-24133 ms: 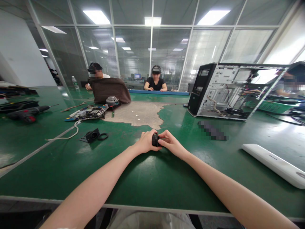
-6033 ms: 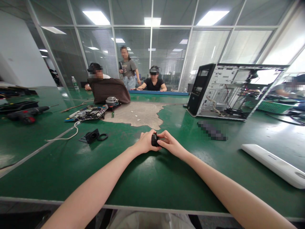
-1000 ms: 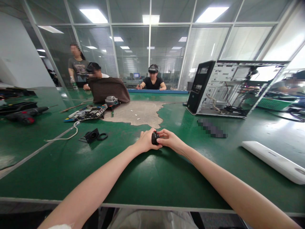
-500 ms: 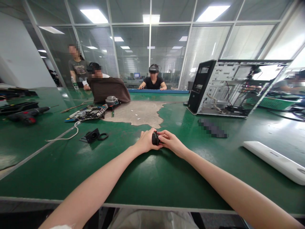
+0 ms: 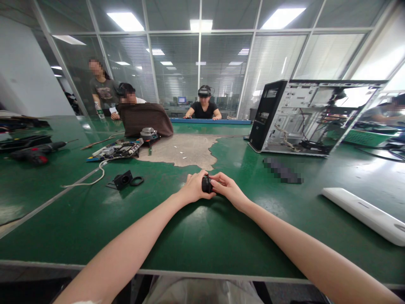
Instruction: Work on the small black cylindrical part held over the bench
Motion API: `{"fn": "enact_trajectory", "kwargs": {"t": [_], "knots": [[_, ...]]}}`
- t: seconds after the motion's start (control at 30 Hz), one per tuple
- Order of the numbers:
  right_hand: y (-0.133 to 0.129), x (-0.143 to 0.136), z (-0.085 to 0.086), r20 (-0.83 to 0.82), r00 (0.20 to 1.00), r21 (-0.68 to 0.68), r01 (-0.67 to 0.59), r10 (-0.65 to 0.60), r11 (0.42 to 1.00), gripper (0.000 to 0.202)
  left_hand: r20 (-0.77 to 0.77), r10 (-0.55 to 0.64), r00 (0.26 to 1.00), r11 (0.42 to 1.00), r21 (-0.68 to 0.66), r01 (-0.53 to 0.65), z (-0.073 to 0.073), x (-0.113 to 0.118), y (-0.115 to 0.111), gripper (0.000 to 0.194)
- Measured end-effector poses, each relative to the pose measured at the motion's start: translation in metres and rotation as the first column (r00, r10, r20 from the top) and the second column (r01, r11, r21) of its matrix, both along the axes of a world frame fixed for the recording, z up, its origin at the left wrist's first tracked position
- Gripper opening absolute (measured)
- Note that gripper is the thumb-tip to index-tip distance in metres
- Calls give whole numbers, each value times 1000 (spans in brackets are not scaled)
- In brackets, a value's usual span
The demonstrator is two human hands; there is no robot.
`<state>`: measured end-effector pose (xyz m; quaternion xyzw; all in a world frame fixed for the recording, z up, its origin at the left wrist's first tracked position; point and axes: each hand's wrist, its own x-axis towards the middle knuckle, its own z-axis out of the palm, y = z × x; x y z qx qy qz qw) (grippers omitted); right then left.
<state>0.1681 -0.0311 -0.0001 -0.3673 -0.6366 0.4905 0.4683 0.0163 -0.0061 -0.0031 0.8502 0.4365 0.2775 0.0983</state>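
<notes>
A small round black part (image 5: 206, 184) is held just above the green table, in the middle of the view. My left hand (image 5: 193, 186) wraps round it from the left, thumb and fingers closed on its sides. From the right, my right hand (image 5: 227, 188) pinches the part's near right side with the fingertips. To the left, a black square part (image 5: 123, 180) lies on the table beside a black ring (image 5: 137, 181).
An open computer case (image 5: 294, 118) stands at the right, with a white bar (image 5: 363, 215) nearer me. At the left are a circuit board (image 5: 117, 150), a cable (image 5: 91, 183) and a drill (image 5: 34, 154). Several people are across and around the table.
Both hands keep nearly the same place round the black part; my right fingers have shifted very slightly. The standing person at the back left has moved a little.
</notes>
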Motion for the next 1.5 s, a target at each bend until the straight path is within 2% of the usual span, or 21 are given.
{"fn": "enact_trajectory", "kwargs": {"t": [0.2, 0.6, 0.77, 0.87, 1.27, 1.5], "knots": [[6, 0, -5, 42, 998, -28, 40, -38, 999, 27, -1, -4, 1000, 1000, 1, 4, 1, 0, 0, 57], [1, 2, -4, 134, 990, 62, -53, 45, 997, 23, 8, 3, 1000, 1000, -25, -3, 2, 0, -1, 54], [8, -4, -10, 151, 985, 120, 61, -79, 991, 22, 13, 8, 1000, 999, -31, -7, 3, 1, -1, 54], [13, -5, -12, 169, 980, 109, 88, -106, 990, 22, 21, -5, 1000, 1000, -28, 5, 3, 1, -1, 55], [2, 1, -7, 255, 967, 175, -52, 6, 983, 18, 11, 2, 1000, 999, -34, -1, 0, 1, 1, 56], [13, -3, -12, 202, 975, 176, 54, -90, 983, 17, 10, 5, 1000, 1000, 3, -5, -2, 0, 1, 57]]}}
